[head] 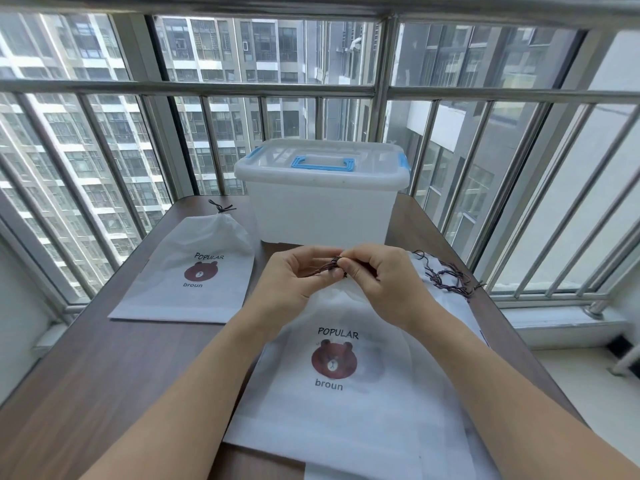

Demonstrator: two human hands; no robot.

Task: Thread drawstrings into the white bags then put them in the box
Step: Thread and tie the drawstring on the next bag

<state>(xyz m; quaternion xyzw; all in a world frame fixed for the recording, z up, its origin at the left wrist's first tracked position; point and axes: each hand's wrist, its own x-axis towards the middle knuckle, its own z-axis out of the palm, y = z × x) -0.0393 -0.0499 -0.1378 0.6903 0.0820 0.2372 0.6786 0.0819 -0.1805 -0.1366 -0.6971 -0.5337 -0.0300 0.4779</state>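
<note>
The dark drawstring (pixel 329 268) sits pinched between both hands right over the mouth of the near white bag (pixel 341 382), which lies flat on the table (pixel 86 375) w/ its bear print facing up. Left hand (pixel 298 278) has fingers curled under the cord, thumb on top, holding one stretch of it; right hand (pixel 377 271) pinches the cord end w/ thumb and forefinger, other fingers curled in. Step in hand looks like the threading itself, prob. getting the cord end sorted or started into the bag's top hem, though the hem opening is hidden behind the fingers, so can't tell if the cord is in the channel yet. Next move prob. needs the end fed along the hem bit by bit while the fabric is bunched; limp cord and thin fabric could snag. Just right of the hands, a tangle of spare cords (pixel 446 275) rests on more white fabric. A second bag (pixel 194 271), already cinched w/ a knotted cord, lies to the left, apart. Behind the hands stands the translucent box (pixel 322 206), lid on, blue handle down, so it needs opening before anything goes in.
</note>
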